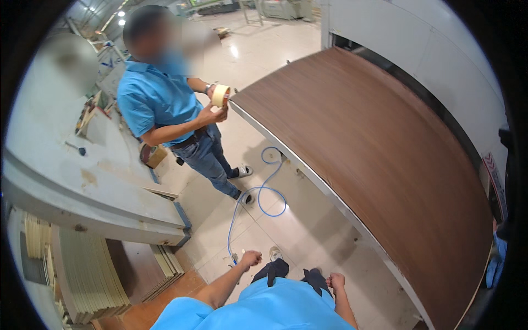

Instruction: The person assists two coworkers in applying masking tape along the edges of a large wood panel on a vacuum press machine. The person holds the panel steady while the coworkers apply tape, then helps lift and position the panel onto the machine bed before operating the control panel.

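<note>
By a co-worker (159,102), a tape roll (220,95) is held. The left hand (252,259) is loosely curled, the right hand (336,281) likewise; whether anything is gripped cannot be told. Rightward, a brown panel (374,165) is seen.

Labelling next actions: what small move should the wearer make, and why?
Probably bring the bare right hand to the brown wood-grain panel at its pale edge: the hand looks empty, is apart from the panel and nearer it than the left hand, while the co-worker in light blue holds a pale-yellow tape roll near a panel corner.
</note>
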Demonstrator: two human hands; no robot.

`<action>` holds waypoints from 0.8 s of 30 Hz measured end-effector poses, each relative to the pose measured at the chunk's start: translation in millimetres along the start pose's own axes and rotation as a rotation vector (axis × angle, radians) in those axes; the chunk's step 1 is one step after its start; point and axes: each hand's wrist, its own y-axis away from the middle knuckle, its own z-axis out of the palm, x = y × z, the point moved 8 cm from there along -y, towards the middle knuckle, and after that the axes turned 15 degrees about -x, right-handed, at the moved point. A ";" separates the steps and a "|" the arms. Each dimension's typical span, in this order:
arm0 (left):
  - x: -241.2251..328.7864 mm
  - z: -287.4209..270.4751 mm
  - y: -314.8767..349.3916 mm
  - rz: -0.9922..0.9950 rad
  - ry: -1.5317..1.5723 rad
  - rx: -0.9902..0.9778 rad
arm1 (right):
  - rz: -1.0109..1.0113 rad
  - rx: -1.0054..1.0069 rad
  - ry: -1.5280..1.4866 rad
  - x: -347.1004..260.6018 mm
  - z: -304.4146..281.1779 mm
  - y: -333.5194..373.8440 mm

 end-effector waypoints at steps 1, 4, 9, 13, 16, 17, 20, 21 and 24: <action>11.5 -11.4 -4.9 0.019 -0.001 0.018 | -0.053 0.009 -0.037 10.1 1.0 4.7; 48.9 -24.8 -20.6 0.014 -0.041 -0.044 | -0.038 0.130 -0.173 45.7 -6.1 31.2; 161.9 16.4 -47.0 0.152 0.049 -0.222 | -0.261 0.219 -0.736 15.1 -18.3 71.6; 286.3 74.3 -63.0 0.274 0.027 -0.302 | -0.483 0.283 -0.839 -85.2 -49.7 83.7; 362.9 115.5 -80.4 0.316 0.046 -0.380 | -0.640 0.338 -0.931 -149.1 -80.9 80.2; 380.8 127.0 -88.2 0.338 0.037 -0.398 | -0.621 0.377 -0.973 -158.6 -92.8 74.6; 409.6 140.5 -126.9 0.293 0.128 -0.295 | -0.596 0.404 -1.096 -174.0 -113.7 54.7; 416.1 144.9 -140.0 0.284 0.152 -0.289 | -0.566 0.423 -1.115 -175.3 -118.3 47.7; 430.4 136.2 -165.1 0.301 0.183 -0.210 | -0.608 0.488 -1.085 -182.5 -131.3 42.8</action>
